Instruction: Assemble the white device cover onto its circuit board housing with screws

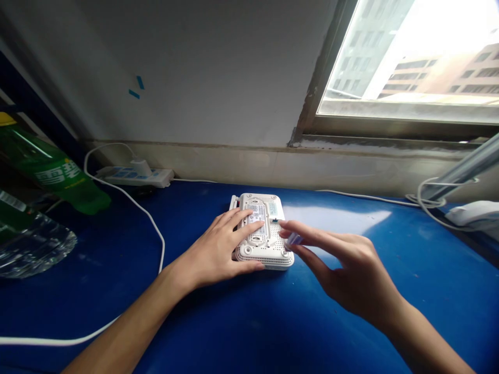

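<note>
A white router-like box (266, 250) lies on the blue tabletop with its vented, labelled underside facing up. My left hand (218, 246) rests over its left part, fingers spread across the label and thumb along the near edge. A small pale, partly see-through piece (294, 239) is pinched between the fingertips of my right hand (346, 265), just above the box's right side. Its exact kind is unclear. Close to my right index fingertip, a small green part (275, 220) shows in the underside.
At the left lie a green drink bottle (54, 169) and a clear bottle (39, 249). A power strip (156, 178) with a plugged-in charger sits by the wall, and its white cable (152, 221) loops across the table. A metal pole (463, 169) wrapped in cable leans at the right.
</note>
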A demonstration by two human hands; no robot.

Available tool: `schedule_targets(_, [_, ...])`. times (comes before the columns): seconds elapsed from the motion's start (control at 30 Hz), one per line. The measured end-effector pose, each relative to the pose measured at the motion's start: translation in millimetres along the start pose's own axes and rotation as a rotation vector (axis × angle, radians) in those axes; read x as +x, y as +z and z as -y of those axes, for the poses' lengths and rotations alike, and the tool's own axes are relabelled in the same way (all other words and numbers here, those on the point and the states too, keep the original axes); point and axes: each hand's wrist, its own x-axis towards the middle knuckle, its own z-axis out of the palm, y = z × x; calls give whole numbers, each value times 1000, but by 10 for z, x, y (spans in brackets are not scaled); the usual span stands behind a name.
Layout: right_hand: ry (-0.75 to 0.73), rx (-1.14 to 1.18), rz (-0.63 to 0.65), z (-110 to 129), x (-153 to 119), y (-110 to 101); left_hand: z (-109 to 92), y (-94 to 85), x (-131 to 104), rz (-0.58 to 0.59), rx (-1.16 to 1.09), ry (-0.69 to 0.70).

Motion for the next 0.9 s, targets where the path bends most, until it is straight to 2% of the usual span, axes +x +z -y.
schedule_targets(0.5, [16,-324,-213,229,-26,180,-19,2,0,-2,25,-1])
schedule_targets(0.9, [3,-376,-258,256,-19,218,-8,12,8,-1,30,-3])
